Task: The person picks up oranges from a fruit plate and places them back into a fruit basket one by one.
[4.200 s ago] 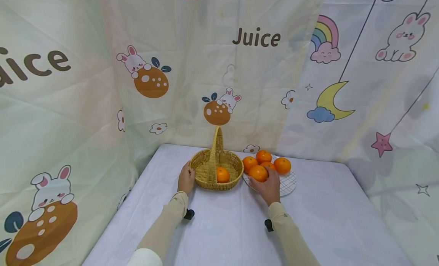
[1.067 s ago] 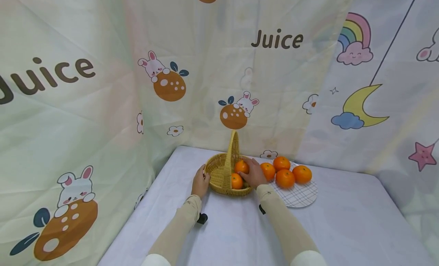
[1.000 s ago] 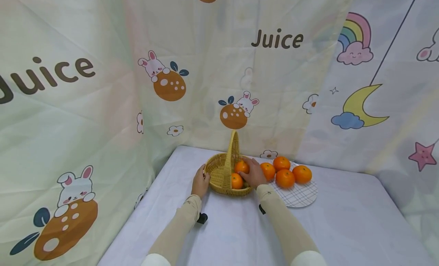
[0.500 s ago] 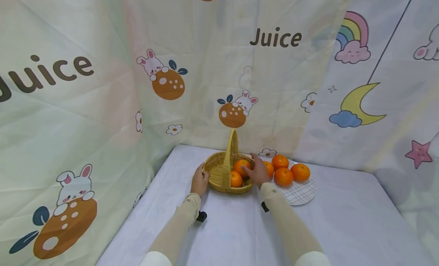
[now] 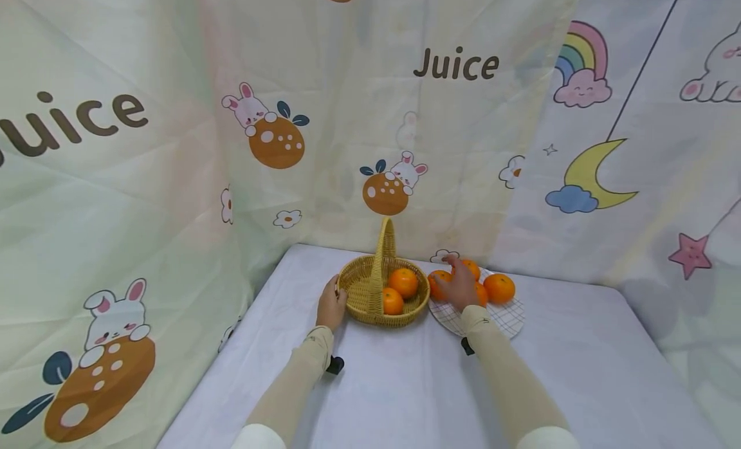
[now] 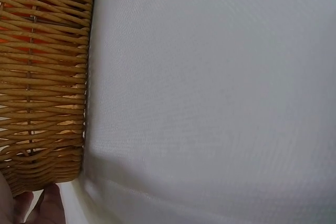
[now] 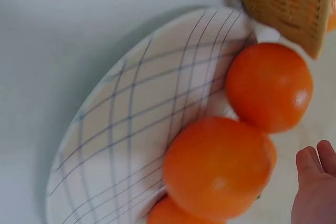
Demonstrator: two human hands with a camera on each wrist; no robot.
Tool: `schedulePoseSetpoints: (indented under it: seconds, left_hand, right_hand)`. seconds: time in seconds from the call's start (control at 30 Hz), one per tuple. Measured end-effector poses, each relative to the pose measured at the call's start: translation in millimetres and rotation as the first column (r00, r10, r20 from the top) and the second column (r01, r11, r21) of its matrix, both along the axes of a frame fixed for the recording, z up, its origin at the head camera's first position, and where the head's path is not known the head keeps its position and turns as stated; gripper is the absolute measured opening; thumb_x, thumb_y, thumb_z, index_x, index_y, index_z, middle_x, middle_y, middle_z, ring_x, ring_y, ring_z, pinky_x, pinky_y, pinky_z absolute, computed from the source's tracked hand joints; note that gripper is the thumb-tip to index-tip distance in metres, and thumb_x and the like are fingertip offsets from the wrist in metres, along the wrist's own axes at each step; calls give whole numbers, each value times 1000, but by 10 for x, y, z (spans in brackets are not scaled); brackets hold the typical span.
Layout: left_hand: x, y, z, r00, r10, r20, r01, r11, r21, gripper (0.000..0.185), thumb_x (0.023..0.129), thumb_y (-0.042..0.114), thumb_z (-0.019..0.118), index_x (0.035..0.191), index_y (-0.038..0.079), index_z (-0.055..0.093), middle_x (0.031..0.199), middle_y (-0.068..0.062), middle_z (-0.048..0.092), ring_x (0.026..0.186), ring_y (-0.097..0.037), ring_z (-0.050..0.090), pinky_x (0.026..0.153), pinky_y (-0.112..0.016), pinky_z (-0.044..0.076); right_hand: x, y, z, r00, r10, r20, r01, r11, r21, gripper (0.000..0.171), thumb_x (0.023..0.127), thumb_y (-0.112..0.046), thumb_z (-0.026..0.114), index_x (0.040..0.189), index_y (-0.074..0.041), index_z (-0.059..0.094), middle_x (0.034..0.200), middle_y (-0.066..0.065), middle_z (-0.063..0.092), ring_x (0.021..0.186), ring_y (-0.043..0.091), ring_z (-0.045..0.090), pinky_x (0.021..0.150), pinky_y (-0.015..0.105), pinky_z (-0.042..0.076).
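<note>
My left hand (image 5: 331, 305) holds the left side of a woven wicker basket (image 5: 360, 309) with a tall arched handle; its fingertips show at the basket's end in the left wrist view. Two oranges lie in the basket's right half, one orange (image 5: 403, 282) behind another orange (image 5: 393, 302). Over the white checked plate (image 5: 512, 319), my right hand (image 5: 461, 288) reaches with fingers spread, partly hiding the fruit there. Several oranges sit on that plate, among them a large orange (image 7: 218, 169) in the right wrist view. The fingers appear beside the oranges there, holding nothing.
A white cloth covers the table (image 5: 399, 384). Printed fabric walls stand behind it and at both sides. The plate lies close against the basket's right side, near the table's back edge.
My right hand carried an orange from the plate into the basket, let it go beside the first one, and has moved right, back over the plate. The left hand stays at the basket.
</note>
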State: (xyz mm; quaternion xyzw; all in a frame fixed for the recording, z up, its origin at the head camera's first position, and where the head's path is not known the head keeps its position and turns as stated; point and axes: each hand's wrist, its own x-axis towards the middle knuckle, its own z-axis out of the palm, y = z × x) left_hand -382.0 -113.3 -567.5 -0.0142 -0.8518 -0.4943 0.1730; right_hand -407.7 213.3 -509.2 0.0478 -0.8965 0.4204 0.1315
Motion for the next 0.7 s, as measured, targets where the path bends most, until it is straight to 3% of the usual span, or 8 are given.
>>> schedulePoseSetpoints:
  seconds: [0.3, 0.7]
  left_hand:
    - [-14, -21, -20, 1000, 12, 3, -12, 1000, 10, 49, 99, 10, 47, 146, -3, 39, 144, -22, 45, 127, -35, 49, 102, -49, 44]
    - [-17, -10, -47, 1000, 5, 3, -5, 1000, 21, 49, 100, 12, 45, 147, -2, 38, 144, -23, 45, 125, -35, 50, 101, -49, 45]
  right_hand:
    - [200, 345, -80, 987, -141, 80, 142, 990, -2, 76, 90, -35, 69, 148, -2, 33, 146, 21, 39, 129, 41, 38, 109, 58, 32]
    - [295, 518, -312, 978, -183, 101, 188, 981, -41, 76, 89, -32, 70, 148, -1, 34, 147, 22, 39, 129, 40, 39, 108, 57, 34]
